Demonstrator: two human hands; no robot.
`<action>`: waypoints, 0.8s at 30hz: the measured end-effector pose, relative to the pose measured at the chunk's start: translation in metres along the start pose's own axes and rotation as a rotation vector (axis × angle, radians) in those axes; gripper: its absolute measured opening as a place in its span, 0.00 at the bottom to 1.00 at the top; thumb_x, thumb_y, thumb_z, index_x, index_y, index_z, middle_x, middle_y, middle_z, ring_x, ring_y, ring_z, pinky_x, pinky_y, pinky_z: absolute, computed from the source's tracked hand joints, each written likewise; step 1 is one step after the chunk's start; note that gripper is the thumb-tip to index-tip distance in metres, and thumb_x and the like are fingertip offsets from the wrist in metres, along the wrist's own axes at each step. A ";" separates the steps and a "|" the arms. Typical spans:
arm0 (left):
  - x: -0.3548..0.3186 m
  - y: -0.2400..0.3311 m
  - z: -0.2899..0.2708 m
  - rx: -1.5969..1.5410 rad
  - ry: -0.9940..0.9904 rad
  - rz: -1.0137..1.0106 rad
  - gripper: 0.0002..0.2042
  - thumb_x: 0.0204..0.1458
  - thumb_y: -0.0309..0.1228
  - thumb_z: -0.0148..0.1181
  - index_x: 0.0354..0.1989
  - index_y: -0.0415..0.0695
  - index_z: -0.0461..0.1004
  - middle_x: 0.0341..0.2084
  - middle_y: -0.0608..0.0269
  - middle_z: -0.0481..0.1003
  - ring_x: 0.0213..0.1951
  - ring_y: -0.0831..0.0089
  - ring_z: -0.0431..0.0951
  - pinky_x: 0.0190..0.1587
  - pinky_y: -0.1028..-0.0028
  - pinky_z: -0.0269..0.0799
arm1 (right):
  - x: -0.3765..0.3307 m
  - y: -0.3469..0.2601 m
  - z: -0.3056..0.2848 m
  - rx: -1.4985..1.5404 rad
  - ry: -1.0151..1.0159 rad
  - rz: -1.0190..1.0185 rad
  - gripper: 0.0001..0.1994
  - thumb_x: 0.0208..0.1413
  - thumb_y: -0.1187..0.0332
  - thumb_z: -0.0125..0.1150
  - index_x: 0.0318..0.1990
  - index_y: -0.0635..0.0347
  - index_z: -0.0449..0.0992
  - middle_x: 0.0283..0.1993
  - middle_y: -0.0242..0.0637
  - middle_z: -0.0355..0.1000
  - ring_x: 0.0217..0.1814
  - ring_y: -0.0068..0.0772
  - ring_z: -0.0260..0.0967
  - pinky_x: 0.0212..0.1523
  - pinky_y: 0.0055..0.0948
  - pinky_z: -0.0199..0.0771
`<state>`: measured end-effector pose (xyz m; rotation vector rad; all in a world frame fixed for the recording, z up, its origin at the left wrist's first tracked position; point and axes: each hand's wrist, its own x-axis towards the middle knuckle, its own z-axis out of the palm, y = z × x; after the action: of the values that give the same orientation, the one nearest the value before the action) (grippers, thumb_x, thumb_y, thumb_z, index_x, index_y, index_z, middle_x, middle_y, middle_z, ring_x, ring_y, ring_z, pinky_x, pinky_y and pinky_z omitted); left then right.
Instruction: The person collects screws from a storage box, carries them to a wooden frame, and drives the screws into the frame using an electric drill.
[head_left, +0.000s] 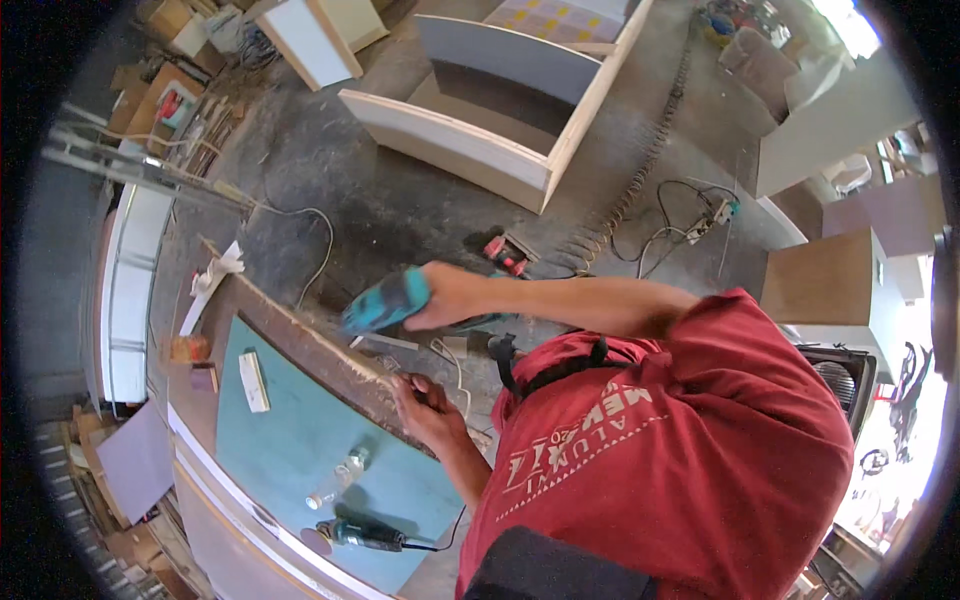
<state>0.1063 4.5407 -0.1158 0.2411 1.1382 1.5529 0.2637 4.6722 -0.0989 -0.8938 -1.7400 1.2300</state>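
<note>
Scene: A person in a red shirt leans over a teal-topped table (290, 440) in a cluttered woodwork shop, seen from above.
Right hand: The right hand (450, 297) is wrapped round the grip of a teal cordless drill (388, 302), held level above the table's far edge.
Left hand: The left hand (425, 405) is pressed closed on the worn wooden edge strip (320, 345) that runs along the table's far side; whether it pinches something small there cannot be told.
Hands: Well apart, the right one farther, the left one nearer.
Drill, handling: Judged compact but dense, with a hard shell; its grip is the natural hold, and the nose would want steadying against twist.
Edge strip, handling: Looks stiff, rough and splintery, best braced flat from above, close to the working point.
On the table: A small clear bottle (338, 480) lies near the middle, a corded power tool (362, 535) rests at the near edge, a pale block (253, 381) sits to the left.
Beyond: A white cabinet carcass (470, 150) stands on the floor at far centre, with loose cables (680, 225) to its right.
</note>
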 end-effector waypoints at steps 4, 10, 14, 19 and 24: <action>0.034 -0.038 0.081 0.177 -0.098 -0.073 0.08 0.60 0.35 0.56 0.39 0.44 0.71 0.25 0.69 0.69 0.16 0.86 0.55 0.15 0.82 0.46 | -0.082 0.032 -0.112 -0.195 0.251 0.082 0.12 0.45 0.66 0.68 0.37 0.60 0.77 0.31 0.42 0.76 0.32 0.38 0.73 0.38 0.33 0.74; 0.056 -0.177 0.183 0.255 -0.302 -0.232 0.06 0.59 0.33 0.57 0.39 0.44 0.73 0.23 0.71 0.70 0.16 0.87 0.57 0.15 0.83 0.47 | -0.204 0.061 -0.244 -0.147 0.411 0.275 0.14 0.44 0.67 0.72 0.38 0.62 0.78 0.32 0.42 0.77 0.33 0.31 0.76 0.38 0.33 0.75; 0.043 -0.281 0.252 0.153 -0.199 -0.378 0.06 0.60 0.33 0.56 0.38 0.43 0.73 0.25 0.71 0.71 0.17 0.86 0.58 0.16 0.82 0.49 | -0.273 0.099 -0.313 -0.219 0.412 0.327 0.20 0.44 0.69 0.72 0.46 0.64 0.76 0.39 0.42 0.77 0.39 0.29 0.75 0.43 0.28 0.74; 0.030 -0.358 0.326 0.058 -0.109 -0.545 0.06 0.60 0.34 0.57 0.33 0.46 0.73 0.21 0.71 0.69 0.17 0.86 0.60 0.18 0.84 0.53 | -0.305 0.129 -0.372 -0.063 0.440 0.363 0.21 0.43 0.73 0.70 0.48 0.65 0.75 0.43 0.43 0.76 0.43 0.36 0.76 0.45 0.29 0.74; 0.044 -0.405 0.346 0.117 -0.093 -0.585 0.07 0.59 0.35 0.59 0.34 0.46 0.73 0.22 0.71 0.71 0.17 0.85 0.61 0.19 0.84 0.55 | -0.335 0.186 -0.387 0.072 0.519 0.506 0.18 0.44 0.74 0.70 0.46 0.64 0.76 0.45 0.42 0.76 0.42 0.33 0.76 0.44 0.27 0.74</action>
<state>0.5894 4.7159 -0.2631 0.0464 1.1025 0.9518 0.7720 4.5772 -0.2703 -1.5140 -1.0826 1.2135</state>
